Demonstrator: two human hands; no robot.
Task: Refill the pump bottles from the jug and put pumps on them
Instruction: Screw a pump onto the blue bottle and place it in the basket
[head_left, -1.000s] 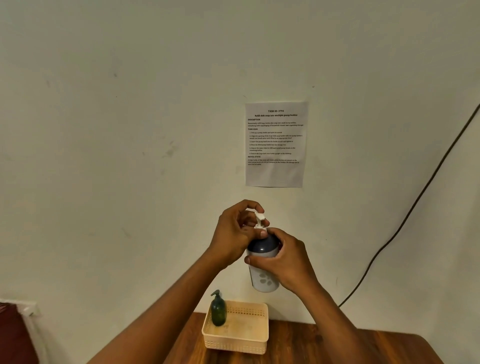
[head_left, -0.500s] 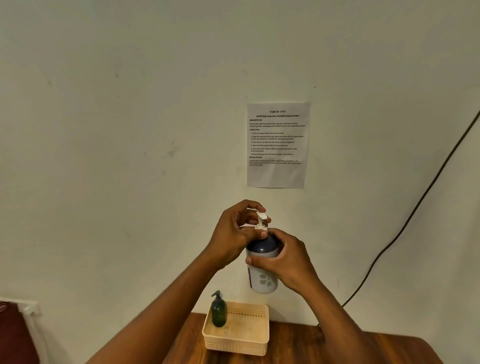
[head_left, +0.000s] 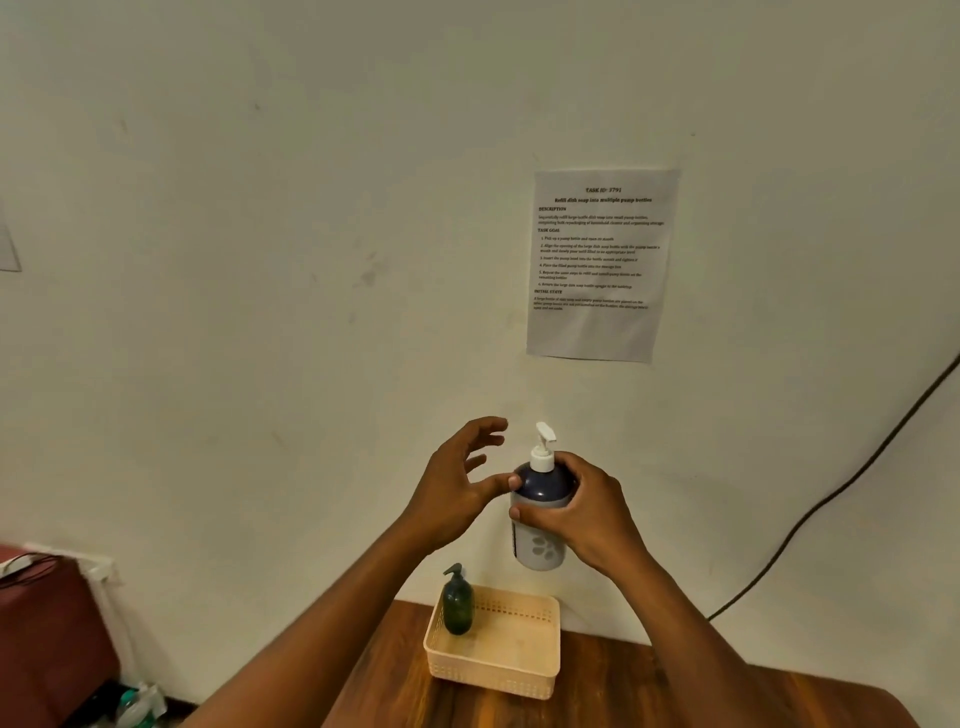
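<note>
Plain room, task sheet, wooden table

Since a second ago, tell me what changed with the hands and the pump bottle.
The left hand let go of the white pump and drew back to the left, fingers spread, with only the thumb tip touching the navy-and-white pump bottle. The right hand kept its grip on the bottle, held up in the air. The green pump bottle stayed in the cream basket.

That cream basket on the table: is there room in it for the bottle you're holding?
Yes. The basket floor is bare right of the green pump bottle, which fills its back left corner. The wooden table right of the basket is also bare.
</note>
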